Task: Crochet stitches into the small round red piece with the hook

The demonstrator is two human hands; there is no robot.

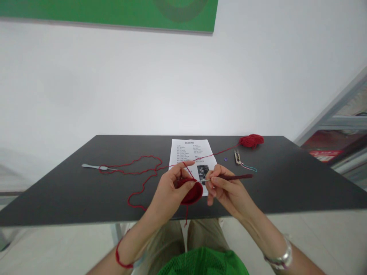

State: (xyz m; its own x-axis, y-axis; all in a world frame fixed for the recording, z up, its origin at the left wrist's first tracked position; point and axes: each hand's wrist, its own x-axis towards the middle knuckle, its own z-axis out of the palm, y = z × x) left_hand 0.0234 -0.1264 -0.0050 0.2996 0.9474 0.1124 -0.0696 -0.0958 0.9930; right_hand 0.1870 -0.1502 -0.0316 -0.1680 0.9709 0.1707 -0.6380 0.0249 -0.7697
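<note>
My left hand (169, 189) holds a small round piece of dark red crochet (192, 193) and pinches the yarn above it. My right hand (226, 188) grips a crochet hook (233, 177) with a dark red handle, its metal tip reaching toward the piece. A red yarn strand (143, 187) loops loosely across the black table (65, 191) on the left, and another runs back to a red yarn ball (251, 140) at the far edge. Just behind my hands lies a printed pattern sheet (190, 156) with a small photo, partly hidden by my fingers.
Thread snips (237, 157) with a teal cord (249, 168) and a small purple disc (225, 159) lie right of the sheet. A metal tapestry needle (99, 167) lies at the left. My lap and a green mesh garment (203, 263) are below the table's front edge.
</note>
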